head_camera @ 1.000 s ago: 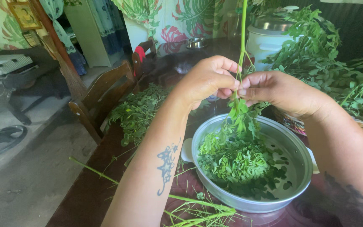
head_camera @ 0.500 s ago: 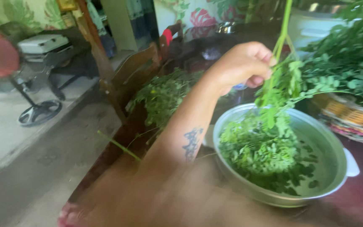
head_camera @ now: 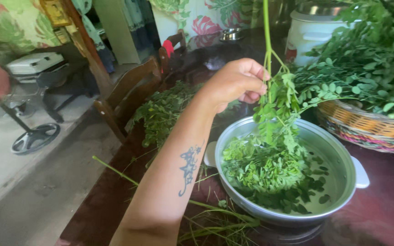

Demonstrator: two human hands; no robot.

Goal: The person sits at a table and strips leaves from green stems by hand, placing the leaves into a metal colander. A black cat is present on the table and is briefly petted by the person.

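Holding a leafy stalk [head_camera: 267, 54] upright over the pot [head_camera: 338, 155], the left hand [head_camera: 238, 84] is closing its fingers [head_camera: 251, 73] around the stem, just above the cluster of small leaves [head_camera: 279, 109]. The right hand is not showing in the view, so I cannot tell its state. The stalk is hanging with its lower leaves right above the pile of picked leaves [head_camera: 261, 168] lying inside the pot.

To do this stripping well, I think the grip should be staying firm but light on the stem, with the stalk kept over the middle of the pot, so that loose leaves are falling inside and not on the tabletop [head_camera: 388, 214]. The stem looks thin and may be snapping if bent hard.

The left forearm is reaching up and forward from the lower edge, with the wrist slightly bent and the knuckles turned to the camera. A basket [head_camera: 370, 130] with more branches is standing just beside the pot on the right, a heap of greens [head_camera: 165, 114] is lying to the left, and bare stems [head_camera: 215, 218] are lying in front.
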